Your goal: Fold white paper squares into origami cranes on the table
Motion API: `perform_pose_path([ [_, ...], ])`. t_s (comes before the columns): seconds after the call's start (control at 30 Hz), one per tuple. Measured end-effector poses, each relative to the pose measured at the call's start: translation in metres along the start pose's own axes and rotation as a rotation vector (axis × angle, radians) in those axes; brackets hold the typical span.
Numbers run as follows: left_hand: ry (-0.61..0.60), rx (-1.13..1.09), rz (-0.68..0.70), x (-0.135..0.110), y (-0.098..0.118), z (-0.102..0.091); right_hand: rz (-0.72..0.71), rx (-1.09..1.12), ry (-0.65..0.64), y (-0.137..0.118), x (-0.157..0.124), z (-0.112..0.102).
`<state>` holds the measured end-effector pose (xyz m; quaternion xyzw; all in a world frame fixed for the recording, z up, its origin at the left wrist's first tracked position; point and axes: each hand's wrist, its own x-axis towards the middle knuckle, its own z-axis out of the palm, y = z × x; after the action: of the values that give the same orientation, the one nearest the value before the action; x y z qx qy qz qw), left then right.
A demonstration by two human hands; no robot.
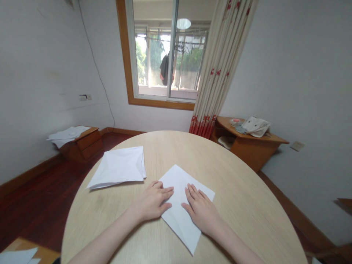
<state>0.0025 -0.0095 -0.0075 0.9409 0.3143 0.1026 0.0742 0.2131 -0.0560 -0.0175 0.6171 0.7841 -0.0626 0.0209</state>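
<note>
A white sheet of paper (180,183) lies on the round light-wood table (242,205), turned like a diamond in front of me. My left hand (154,201) rests palm down on the sheet's left edge, fingers stretched out and pointing right. My right hand (200,209) lies flat on the sheet's right half, fingers extended and close together, pointing away from me. Neither hand holds anything. A stack of white paper sheets (118,167) lies on the table to the left, beyond my left hand.
A low wooden cabinet (85,143) with papers on it stands by the left wall. A wooden corner shelf (247,141) with a bag and small items stands at the right, beside a curtain (220,69) and a window (165,55). Dark wood floor surrounds the table.
</note>
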Motion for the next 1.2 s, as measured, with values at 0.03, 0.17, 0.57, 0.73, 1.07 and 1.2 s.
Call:
perform_pose_path([
  [0.03, 0.003, 0.002, 0.002, 0.000, 0.000, 0.000, -0.008, 0.010, 0.000, 0.002, 0.002, 0.001],
  [0.17, 0.021, -0.022, 0.023, -0.001, 0.001, 0.000, -0.045, 0.061, 0.011, 0.010, 0.008, 0.004],
  [0.57, -0.081, -0.157, 0.036, 0.001, 0.001, -0.001, -0.216, 0.183, 0.182, 0.030, 0.015, 0.007],
  [0.73, -0.104, -0.195, 0.028, 0.000, -0.003, -0.002, -0.232, 0.205, 0.265, 0.032, 0.019, 0.010],
  [1.07, -0.195, -0.244, -0.004, -0.003, -0.005, -0.002, -0.179, 0.296, 0.262, 0.024, 0.021, 0.006],
  [1.2, -0.191, -0.272, -0.009, -0.004, -0.006, -0.005, -0.171, 0.315, 0.230, 0.021, 0.018, 0.007],
])
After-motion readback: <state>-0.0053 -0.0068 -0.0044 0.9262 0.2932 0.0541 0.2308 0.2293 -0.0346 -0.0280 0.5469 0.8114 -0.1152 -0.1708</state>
